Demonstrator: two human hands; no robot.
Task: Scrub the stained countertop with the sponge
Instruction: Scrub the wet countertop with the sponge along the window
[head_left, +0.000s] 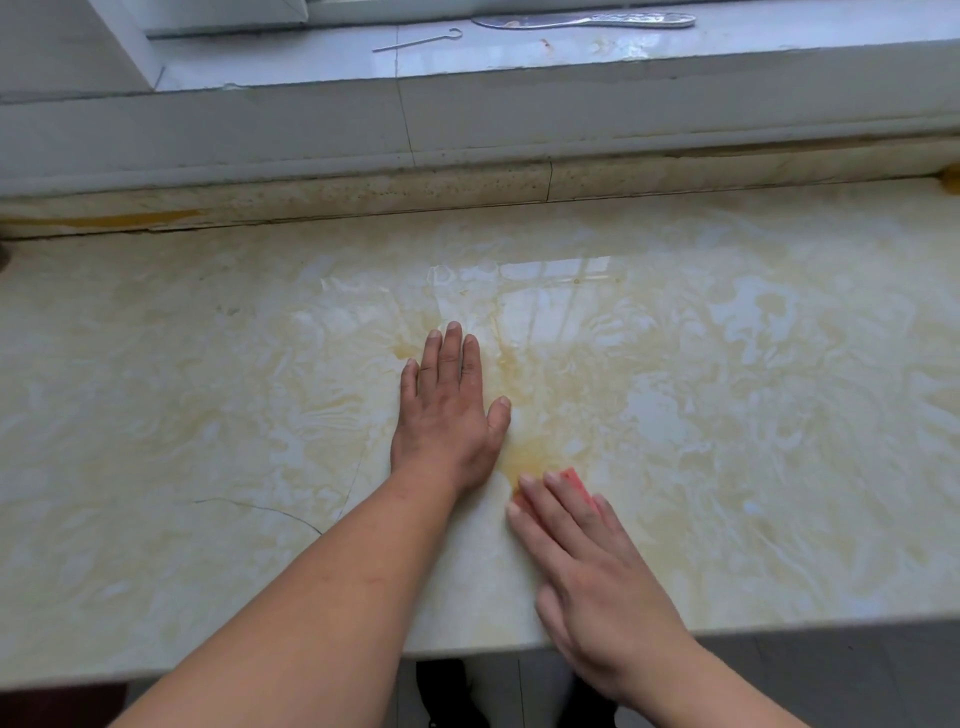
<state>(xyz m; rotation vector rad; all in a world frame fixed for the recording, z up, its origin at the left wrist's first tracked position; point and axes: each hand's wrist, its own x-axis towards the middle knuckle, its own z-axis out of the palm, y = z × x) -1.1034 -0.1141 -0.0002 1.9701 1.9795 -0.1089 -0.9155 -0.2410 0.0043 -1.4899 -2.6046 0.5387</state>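
The right hand (587, 561) lies flat with straight fingers pressing the pink sponge (576, 483) onto the table (156, 415); only a corner and an edge of the sponge show past the fingertips, at about one o'clock from the knuckles. The left hand (447, 410) is spread wide, palm down, holding nothing, bracing on the table at about eleven o'clock from the sponge. The yellow-brown stain (530, 447) lies just beyond the sponge toward twelve o'clock, between the two hands, and paler streaks run on toward the wet glare (519, 280) farther up. To scrub well, I would keep the palm's weight over the sponge, not only the fingertips, and work short overlapping strokes toward twelve o'clock through the darkest patch. The left hand probably ought to shift toward nine o'clock, since its thumb sits near the streaks. A hairline crack (270, 512) at eight o'clock calls for gentler pressure.
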